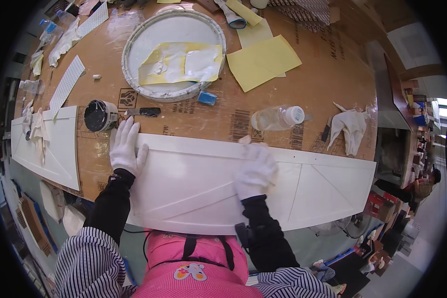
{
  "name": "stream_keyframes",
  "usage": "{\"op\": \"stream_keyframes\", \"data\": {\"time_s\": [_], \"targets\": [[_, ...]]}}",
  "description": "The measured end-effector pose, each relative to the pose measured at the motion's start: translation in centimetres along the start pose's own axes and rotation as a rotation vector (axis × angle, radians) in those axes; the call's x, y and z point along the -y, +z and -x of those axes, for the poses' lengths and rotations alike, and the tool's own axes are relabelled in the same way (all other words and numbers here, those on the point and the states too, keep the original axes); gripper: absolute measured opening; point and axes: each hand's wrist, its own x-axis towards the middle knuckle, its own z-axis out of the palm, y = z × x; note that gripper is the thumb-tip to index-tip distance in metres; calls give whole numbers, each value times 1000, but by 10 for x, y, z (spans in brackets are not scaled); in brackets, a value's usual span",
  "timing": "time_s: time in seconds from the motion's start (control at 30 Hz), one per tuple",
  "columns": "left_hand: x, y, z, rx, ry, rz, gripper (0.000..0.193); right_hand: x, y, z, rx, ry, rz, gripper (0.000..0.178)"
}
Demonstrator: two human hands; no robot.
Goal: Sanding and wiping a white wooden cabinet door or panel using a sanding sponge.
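A white panel (193,166) lies along the near edge of the table, its front edge close to the person's body, with thin straight and slanting lines across its face. The left hand (125,153), in a white glove, is at the panel's left end, open and flat, thumb out over the panel and fingers pointing past the far corner. The right hand (256,171), also gloved, is over the panel right of its middle, partly curled and blurred; I cannot tell whether it grips anything. Just beyond the left fingers stand a tub (100,115) with black inside and, beside it, a scraper (146,112) with a dark handle. Past the right hand a clear bottle (275,118) with a white cap lies on its side, and a white rag (350,130) lies farther right. Farther back is a round tray (191,30) bearing a yellow sheet (203,63) smeared with white; a blue block (207,98) is at its near rim, and yellow paper (264,62) lies to its right. Brown cardboard (313,74) covers the table. At far left is a second panel (59,144), with cloths (38,134) on it.
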Motion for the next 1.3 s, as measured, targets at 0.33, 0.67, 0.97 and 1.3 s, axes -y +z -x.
{"op": "stream_keyframes", "data": {"time_s": [0.33, 0.67, 0.97, 1.3], "targets": [[-4, -9, -1, 19, -51, 16, 65, -140, -9, -20, -103, 162, 151, 16], [-6, 1, -6, 14, -25, 65, 63, 132, 27, -41, -180, -372, -120, 23], [6, -9, 8, 2, -62, 10, 62, -123, -12, -49, 177, -88, 169, 21], [-2, -2, 3, -9, -29, -50, 60, -11, -7, 20, 28, 13, -85, 52]]}}
